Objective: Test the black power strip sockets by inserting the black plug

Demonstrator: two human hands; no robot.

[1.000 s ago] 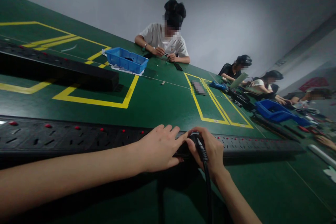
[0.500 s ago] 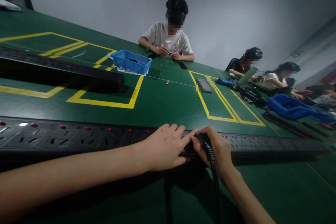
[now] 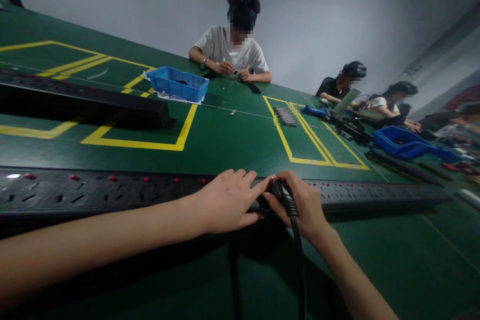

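A long black power strip (image 3: 123,192) with red switches and rows of sockets lies across the green table in front of me. My left hand (image 3: 227,202) grips it from above. Its fingers reach over the far edge, the thumb sits on the near side, and the index finger points to the plug. My right hand (image 3: 300,205) is closed around a black plug (image 3: 278,189) at the strip's surface. From the plug a thick black cable (image 3: 299,260) runs down toward me. The fingers hide the plug's prongs, so I cannot tell how far in they are.
Another black strip (image 3: 131,107) lies farther back on the left. Behind it stands a blue tray (image 3: 180,85). Yellow tape (image 3: 150,145) marks the green table (image 3: 225,135). A person (image 3: 232,52) works opposite; others sit at right near a blue bin (image 3: 401,142).
The whole view has shifted slightly, so things appear a little farther left. My left hand stays on the power strip, and the plug in my right hand looks more upright against it.
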